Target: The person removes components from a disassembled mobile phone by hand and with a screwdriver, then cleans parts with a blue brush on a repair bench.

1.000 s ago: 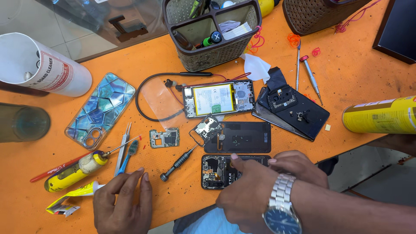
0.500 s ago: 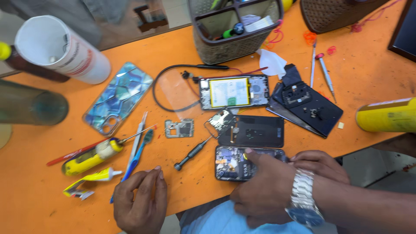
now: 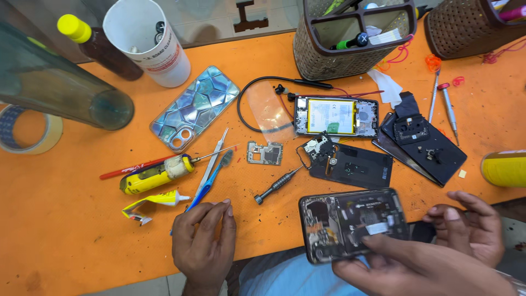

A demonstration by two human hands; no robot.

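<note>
My right hand comes in from the lower right and grips the lower edge of an opened black phone. The phone's back is off and its circuit boards show. It is tilted and slightly blurred at the table's front edge. My left hand rests palm down on the orange table. Its fingertips lie over the near end of a blue-handled tool, beside metal tweezers. A small black screwdriver lies between the two hands.
Farther back lie a phone frame with a yellow battery, a black back cover, black phone parts, a small metal shield, a patterned phone case, a yellow glue tube, a white cup, woven baskets and a yellow can.
The view has moved closer. My right hand has taken the opened phone and drawn it to the table's front edge, tilted. My left hand has stayed by the blue tool.
</note>
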